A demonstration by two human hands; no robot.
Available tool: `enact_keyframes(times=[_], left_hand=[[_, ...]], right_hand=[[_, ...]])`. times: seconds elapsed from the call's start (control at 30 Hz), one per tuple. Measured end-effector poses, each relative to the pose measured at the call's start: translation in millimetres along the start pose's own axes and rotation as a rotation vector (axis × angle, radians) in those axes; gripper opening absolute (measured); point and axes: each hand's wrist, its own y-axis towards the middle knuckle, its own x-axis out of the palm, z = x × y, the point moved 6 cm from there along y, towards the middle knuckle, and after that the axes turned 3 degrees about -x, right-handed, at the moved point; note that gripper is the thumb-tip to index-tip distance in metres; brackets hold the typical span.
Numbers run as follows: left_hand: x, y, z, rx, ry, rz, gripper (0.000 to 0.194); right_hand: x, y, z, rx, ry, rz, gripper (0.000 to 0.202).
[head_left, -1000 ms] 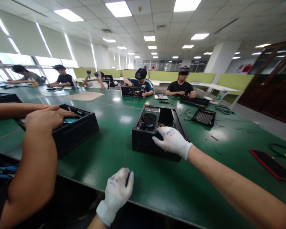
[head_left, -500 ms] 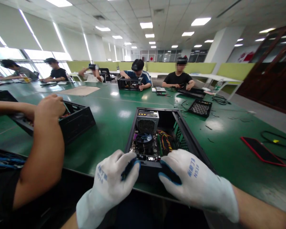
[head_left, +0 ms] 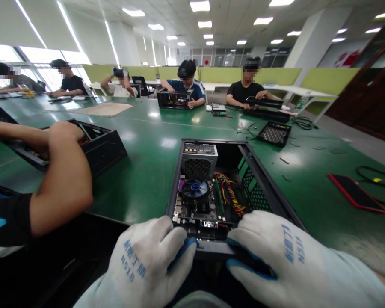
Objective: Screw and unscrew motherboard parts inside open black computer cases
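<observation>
An open black computer case (head_left: 259, 184) lies on the green table in front of me, with its near end at the table's edge. Inside it show a power supply (head_left: 199, 164), a CPU cooler fan (head_left: 195, 188) and a bundle of coloured cables (head_left: 229, 192). My left hand (head_left: 154, 261), in a white glove with blue palm, grips the left of the case's near rim, thumb below. On the right part of that rim, my gloved right hand (head_left: 276, 252) is closed, its thumb apart underneath. Both palms are hidden.
At left a co-worker's bare arm (head_left: 64, 179) reaches into another black case (head_left: 99, 149). A red-edged black panel (head_left: 356, 192) and cable lie at right. Farther back are a dark tray (head_left: 273, 133), loose cables (head_left: 304, 123), a cardboard sheet (head_left: 104, 109) and several people working.
The computer case has come nearer to me, both hands on its near rim. My view has tipped slightly down. The co-worker's arm at left has lowered into the other case.
</observation>
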Motion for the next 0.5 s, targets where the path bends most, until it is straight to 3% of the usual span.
enact_keyframes(times=[0.17,0.33,0.5], left_hand=[[2.9,2,-3,-0.019,-0.028,-0.026,0.018],[4.9,1,-6,-0.047,-0.025,-0.047,0.019],[6.6,0,-6,-0.059,-0.046,-0.061,0.021]], right_hand=[[6,44,36,0.064,-0.172,-0.181,0.034],[49,93,72,0.095,-0.332,-0.348,0.060],[84,117,93,0.242,-0.283,-0.477,0.080]])
